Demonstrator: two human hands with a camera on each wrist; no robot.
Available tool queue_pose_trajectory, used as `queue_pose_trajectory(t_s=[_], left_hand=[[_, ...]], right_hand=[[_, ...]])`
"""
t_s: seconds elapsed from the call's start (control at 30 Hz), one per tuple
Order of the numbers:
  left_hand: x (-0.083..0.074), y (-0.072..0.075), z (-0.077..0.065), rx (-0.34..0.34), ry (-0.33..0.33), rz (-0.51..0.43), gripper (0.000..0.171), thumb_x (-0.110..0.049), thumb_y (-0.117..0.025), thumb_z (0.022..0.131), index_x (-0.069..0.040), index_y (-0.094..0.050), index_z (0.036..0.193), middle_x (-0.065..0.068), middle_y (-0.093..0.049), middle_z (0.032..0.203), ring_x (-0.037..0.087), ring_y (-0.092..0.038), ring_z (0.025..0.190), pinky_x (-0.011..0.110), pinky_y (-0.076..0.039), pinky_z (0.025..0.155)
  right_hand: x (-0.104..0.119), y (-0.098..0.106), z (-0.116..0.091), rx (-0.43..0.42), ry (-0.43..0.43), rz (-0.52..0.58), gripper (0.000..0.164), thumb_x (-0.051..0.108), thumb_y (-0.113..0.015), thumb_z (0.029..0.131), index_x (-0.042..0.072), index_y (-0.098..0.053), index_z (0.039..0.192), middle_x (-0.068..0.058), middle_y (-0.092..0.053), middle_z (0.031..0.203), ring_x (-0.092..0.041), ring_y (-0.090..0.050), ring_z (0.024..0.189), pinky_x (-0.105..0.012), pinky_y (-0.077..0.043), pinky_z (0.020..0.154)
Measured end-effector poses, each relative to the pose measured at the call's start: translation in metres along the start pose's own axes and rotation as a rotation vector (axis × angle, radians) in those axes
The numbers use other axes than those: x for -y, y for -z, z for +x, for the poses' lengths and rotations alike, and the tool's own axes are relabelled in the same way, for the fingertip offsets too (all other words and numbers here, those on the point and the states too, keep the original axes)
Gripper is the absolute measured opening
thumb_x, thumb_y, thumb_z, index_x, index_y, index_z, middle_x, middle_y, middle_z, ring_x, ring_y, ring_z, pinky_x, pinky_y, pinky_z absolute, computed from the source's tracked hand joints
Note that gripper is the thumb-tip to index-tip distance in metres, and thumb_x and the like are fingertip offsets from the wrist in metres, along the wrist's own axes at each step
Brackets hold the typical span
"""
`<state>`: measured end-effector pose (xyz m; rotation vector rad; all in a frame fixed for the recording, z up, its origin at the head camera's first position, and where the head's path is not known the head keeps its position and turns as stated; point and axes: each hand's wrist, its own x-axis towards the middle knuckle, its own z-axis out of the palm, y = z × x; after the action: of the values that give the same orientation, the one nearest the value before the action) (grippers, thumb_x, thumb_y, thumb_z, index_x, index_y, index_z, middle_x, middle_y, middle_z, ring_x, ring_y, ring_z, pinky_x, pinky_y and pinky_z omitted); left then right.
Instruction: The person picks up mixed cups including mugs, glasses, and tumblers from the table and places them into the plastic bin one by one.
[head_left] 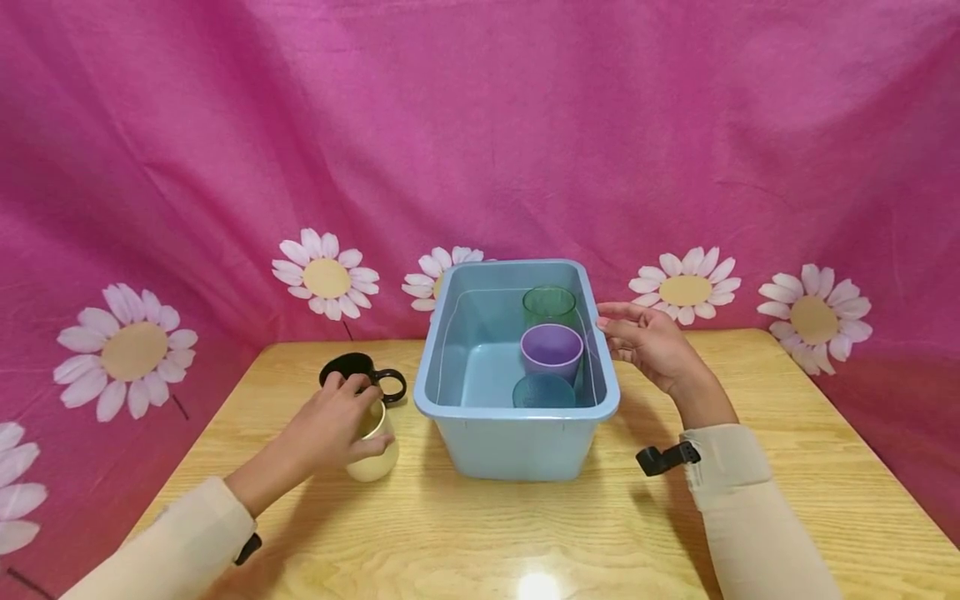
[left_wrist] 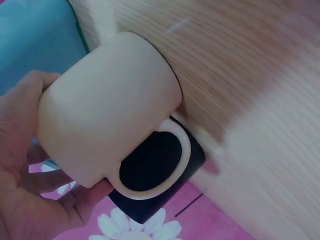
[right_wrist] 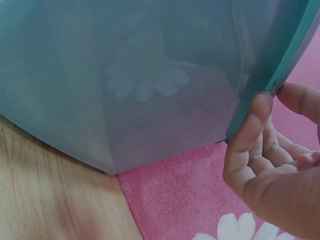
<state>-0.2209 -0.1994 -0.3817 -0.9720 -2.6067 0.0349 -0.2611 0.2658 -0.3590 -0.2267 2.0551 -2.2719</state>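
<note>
A cream mug (head_left: 375,462) stands near the left of the table, and my left hand (head_left: 330,421) grips it by the rim from above. In the left wrist view, the handle of the cream mug (left_wrist: 107,110) points away from the fingers. Just behind it is a black mug (head_left: 347,363) with its handle turned right. My right hand (head_left: 648,343) pinches the right rim of a blue plastic tub (head_left: 517,450); the right wrist view shows thumb and forefinger at the rim. Inside the tub, along its right side, are a green glass (head_left: 549,305), a purple cup (head_left: 553,357) and a teal cup (head_left: 543,393).
The wooden table (head_left: 480,533) carries the tub at its middle. A pink cloth (head_left: 480,125) with large white daisies hangs behind and beside it. Black straps with small devices (head_left: 663,457) sit at both wrists.
</note>
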Motion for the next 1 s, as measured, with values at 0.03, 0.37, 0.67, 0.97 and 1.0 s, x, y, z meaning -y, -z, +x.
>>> queue_pose_trajectory(t_s=[0.03,0.37,0.67,0.97,1.0], left_hand=[[-0.001,0.001,0.0,-0.001,0.006,-0.002,0.058,-0.045,-0.077,0.084,0.003,-0.069,0.116,0.024,-0.064,0.116,0.045,-0.057,0.099,0.051,-0.054,0.081],[-0.008,0.016,0.004,-0.049,0.031,-0.013,0.055,-0.044,-0.078,0.082,-0.001,-0.07,0.115,0.018,-0.065,0.103,0.039,-0.054,0.092,0.047,-0.052,0.075],[0.0,0.043,0.017,-0.031,0.077,-0.078,0.055,-0.045,-0.079,0.082,-0.003,-0.068,0.116,0.02,-0.064,0.111,0.039,-0.051,0.095,0.045,-0.052,0.069],[0.008,0.068,0.032,-0.053,0.082,-0.035,0.05,-0.044,-0.076,0.082,-0.004,-0.07,0.112,0.017,-0.065,0.103,0.038,-0.053,0.092,0.045,-0.05,0.068],[0.009,0.072,0.033,-0.055,0.083,-0.029,0.049,-0.044,-0.076,0.082,-0.005,-0.069,0.111,0.017,-0.065,0.102,0.038,-0.053,0.093,0.046,-0.051,0.068]], right_hand=[[0.0,0.0,0.0,0.002,0.004,0.0,0.042,0.014,-0.068,0.099,-0.002,-0.054,0.135,0.0,-0.075,0.094,-0.012,-0.069,0.076,-0.026,-0.058,0.073],[-0.002,0.001,-0.001,0.0,0.012,-0.017,0.035,0.015,-0.068,0.099,0.003,-0.058,0.131,0.002,-0.075,0.093,-0.012,-0.07,0.077,-0.026,-0.058,0.071],[-0.001,0.001,0.0,-0.01,0.002,-0.053,0.048,0.018,-0.069,0.099,-0.003,-0.052,0.138,0.002,-0.075,0.094,-0.012,-0.07,0.078,-0.026,-0.058,0.073],[0.001,0.001,-0.001,-0.017,0.001,-0.069,0.048,0.017,-0.068,0.1,-0.004,-0.051,0.139,0.003,-0.074,0.092,-0.011,-0.068,0.076,-0.025,-0.058,0.071],[0.001,0.0,-0.001,-0.019,0.003,-0.074,0.048,0.017,-0.068,0.1,-0.004,-0.051,0.139,0.004,-0.074,0.091,-0.011,-0.067,0.075,-0.025,-0.057,0.071]])
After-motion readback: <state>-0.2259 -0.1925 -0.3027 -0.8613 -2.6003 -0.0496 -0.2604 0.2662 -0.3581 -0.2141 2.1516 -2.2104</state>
